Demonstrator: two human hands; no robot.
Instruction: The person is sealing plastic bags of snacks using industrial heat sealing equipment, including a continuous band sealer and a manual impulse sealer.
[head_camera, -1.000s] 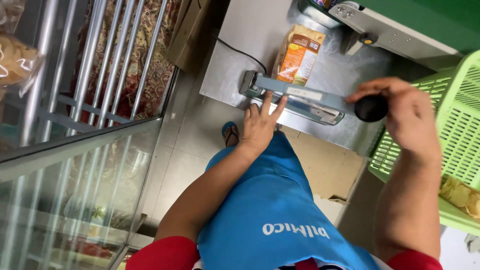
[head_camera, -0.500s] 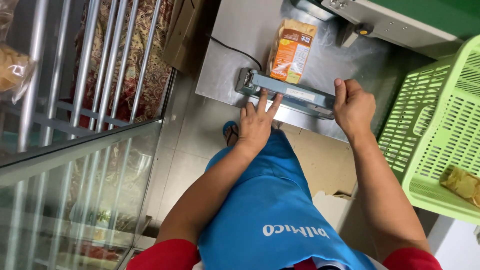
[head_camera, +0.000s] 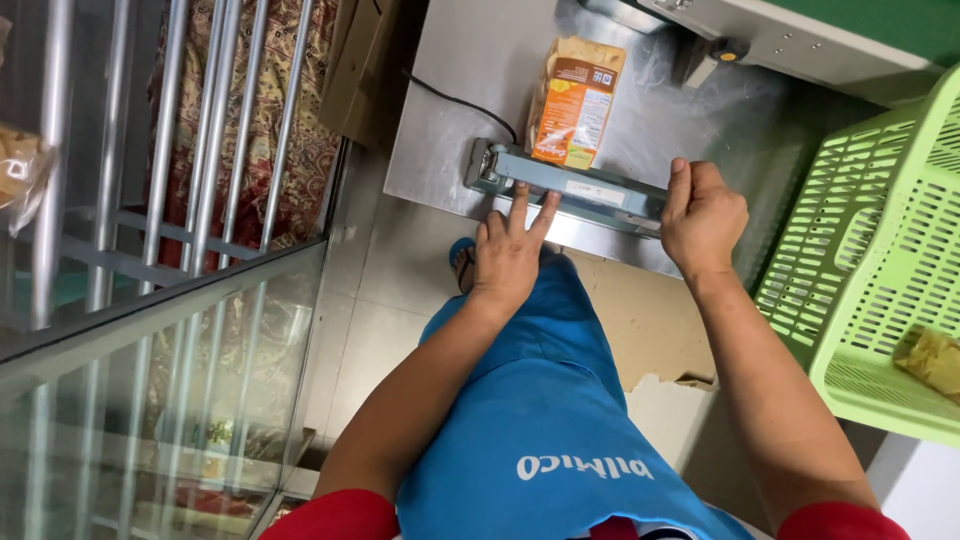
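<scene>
Right hand (head_camera: 703, 216) fisted over handle end of blue sealer bar (head_camera: 575, 185), bar down; left hand (head_camera: 510, 250) flat, fingers spread, at bar's front edge; orange pouch (head_camera: 577, 103) lying behind bar on steel desk (head_camera: 470, 60)

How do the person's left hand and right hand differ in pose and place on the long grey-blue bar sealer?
The left hand lies flat with fingers spread near the middle of the long grey-blue bar sealer; the right hand is curled into a fist at its right end. Both touch the sealer, which clamps an orange snack bag on the steel table.
</scene>
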